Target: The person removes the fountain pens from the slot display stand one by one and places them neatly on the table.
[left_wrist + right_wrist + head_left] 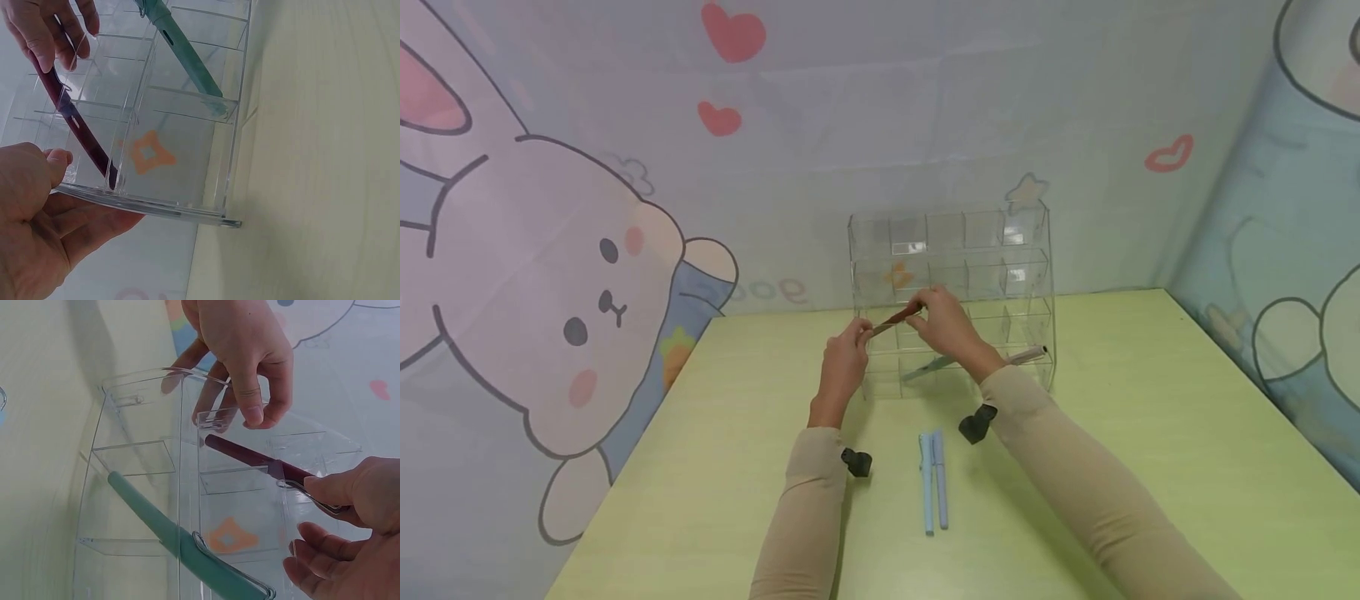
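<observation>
A clear acrylic rack (pixel 1051 287) with several tiers of compartments stands on the table by the back wall. My left hand (pixel 844 362) grips its left side panel, thumb on the inner side and fingers outside, as the left wrist view shows. In my right hand (pixel 947 325), thumb and fingers pinch the clip end of a dark red pen (pixel 240 453). The pen slants inside a left-hand compartment, its far end close to the side panel (pixel 156 209). On the tier below, a teal pen (pixel 190 62) lies slanted across the dividers.
A pale pen (pixel 1026 356) lies at the right of the rack's lowest tier. In front of the rack, a light blue pen (pixel 927 492) and a lavender pen (pixel 941 492) lie side by side on the yellow-green table (pixel 722 467). Printed cloth walls (pixel 925 125) surround the table.
</observation>
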Demonstrator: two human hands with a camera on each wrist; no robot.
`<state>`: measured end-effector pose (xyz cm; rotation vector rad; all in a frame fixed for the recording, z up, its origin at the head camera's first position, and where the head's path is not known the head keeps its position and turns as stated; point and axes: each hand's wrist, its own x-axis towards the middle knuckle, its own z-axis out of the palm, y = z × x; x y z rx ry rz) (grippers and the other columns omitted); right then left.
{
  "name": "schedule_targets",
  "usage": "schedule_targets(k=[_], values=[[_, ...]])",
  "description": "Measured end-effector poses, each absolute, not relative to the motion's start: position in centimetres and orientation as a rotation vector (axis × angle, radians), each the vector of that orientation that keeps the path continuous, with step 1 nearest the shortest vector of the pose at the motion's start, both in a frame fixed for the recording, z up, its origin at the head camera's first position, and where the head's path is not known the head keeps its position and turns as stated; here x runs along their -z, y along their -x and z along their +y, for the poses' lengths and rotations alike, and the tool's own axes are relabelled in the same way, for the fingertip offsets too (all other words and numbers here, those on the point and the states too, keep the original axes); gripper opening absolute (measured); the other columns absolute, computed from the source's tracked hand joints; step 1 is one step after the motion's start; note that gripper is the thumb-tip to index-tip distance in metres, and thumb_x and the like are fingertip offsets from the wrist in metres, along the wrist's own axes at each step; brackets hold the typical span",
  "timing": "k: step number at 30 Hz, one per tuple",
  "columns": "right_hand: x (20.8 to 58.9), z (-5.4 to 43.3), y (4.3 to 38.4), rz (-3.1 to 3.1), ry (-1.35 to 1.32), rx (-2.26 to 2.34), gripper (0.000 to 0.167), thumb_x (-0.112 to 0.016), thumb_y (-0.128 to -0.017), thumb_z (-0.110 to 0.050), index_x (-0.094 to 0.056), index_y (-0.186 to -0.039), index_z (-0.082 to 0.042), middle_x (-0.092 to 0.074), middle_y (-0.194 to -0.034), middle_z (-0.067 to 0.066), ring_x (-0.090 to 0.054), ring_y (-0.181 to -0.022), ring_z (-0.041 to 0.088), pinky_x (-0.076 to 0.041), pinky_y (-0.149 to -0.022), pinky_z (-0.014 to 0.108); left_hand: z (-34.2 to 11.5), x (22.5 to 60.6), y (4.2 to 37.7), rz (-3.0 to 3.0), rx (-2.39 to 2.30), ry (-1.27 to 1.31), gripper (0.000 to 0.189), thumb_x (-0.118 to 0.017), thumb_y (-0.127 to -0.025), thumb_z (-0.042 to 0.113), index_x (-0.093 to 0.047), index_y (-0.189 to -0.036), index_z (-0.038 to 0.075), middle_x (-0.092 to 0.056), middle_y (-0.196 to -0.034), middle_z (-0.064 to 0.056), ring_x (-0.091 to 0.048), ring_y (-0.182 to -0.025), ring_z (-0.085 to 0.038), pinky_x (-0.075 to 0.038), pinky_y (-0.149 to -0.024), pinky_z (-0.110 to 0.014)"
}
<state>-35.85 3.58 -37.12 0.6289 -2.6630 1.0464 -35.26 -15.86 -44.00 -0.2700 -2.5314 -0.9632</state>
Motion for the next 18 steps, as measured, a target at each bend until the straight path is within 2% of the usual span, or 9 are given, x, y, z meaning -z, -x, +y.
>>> schedule_targets(k=[5, 18], values=[[37.2, 3.9, 35.8, -2.652, -0.649, -1.06, 0.016, -0.068, -0.097, -0.01, -0.068, -0.108, 0.001, -0.059, -0.111, 0.017, -0.056, -0.105, 0.035, -0.046, -0.088, 0.047, -15.9, 44.0, 35.4, -2.531, 0.948, 0.274, 0.017, -0.05, -0.107, 0.021, -0.063, -0.113, 0.011, -0.051, -0.062, -0.004, -0.036, -0.047, -0.014, -0.031, -0.045, -0.029], [36.5, 5.0, 34.5, -2.521, -0.639, -1.16, 0.014, -0.068, -0.097, -0.012, -0.069, -0.104, 0.001, -0.06, -0.115, 0.018, -0.056, -0.11, 0.035, -0.045, -0.094, 0.048, -15.9, 44.1, 35.3, -2.53, 0.945, 0.267, 0.017, -0.051, -0.107, 0.021, -0.063, -0.113, 0.01, -0.05, -0.061, -0.003, -0.038, -0.047, -0.015, -0.032, -0.046, -0.03]])
